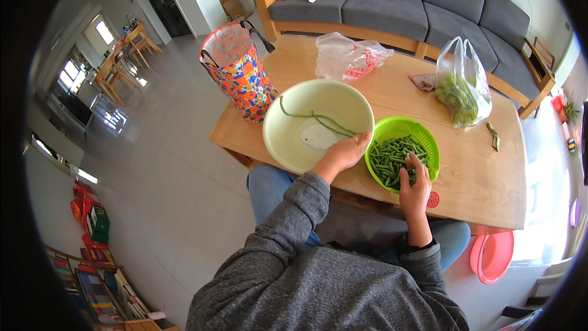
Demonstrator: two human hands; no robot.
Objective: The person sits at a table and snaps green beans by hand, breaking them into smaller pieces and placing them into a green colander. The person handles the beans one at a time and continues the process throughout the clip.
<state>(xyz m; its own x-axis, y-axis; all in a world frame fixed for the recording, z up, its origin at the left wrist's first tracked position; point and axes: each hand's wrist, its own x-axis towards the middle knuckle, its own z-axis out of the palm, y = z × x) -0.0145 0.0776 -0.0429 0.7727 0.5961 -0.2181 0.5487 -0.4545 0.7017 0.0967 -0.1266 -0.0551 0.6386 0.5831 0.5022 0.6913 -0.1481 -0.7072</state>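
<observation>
A large pale-yellow plastic basin (294, 151) stands at the table's near edge. Two or so long green beans (331, 124) stretch across its inside, their near ends at the fingers of my left hand (342, 154). Those fingers close on the bean ends by the basin's right rim. Beside the basin is a bright-green slotted plastic basket (420, 131), holding many short cut pieces of green bean (390, 161). Over the basket's near right side, my right hand (417, 188) hovers or rests with thumb and fingers apart. Whether its fingertips touch the bean pieces is unclear.
A colourful patterned tote bag (245, 78) stands behind the basin on the wooden table (477, 174). Farther back lie a crumpled plastic bag (349, 57) and a clear bag of green produce (461, 92). Bean scraps (494, 137) lie rightward; a pink basin (492, 257) is below.
</observation>
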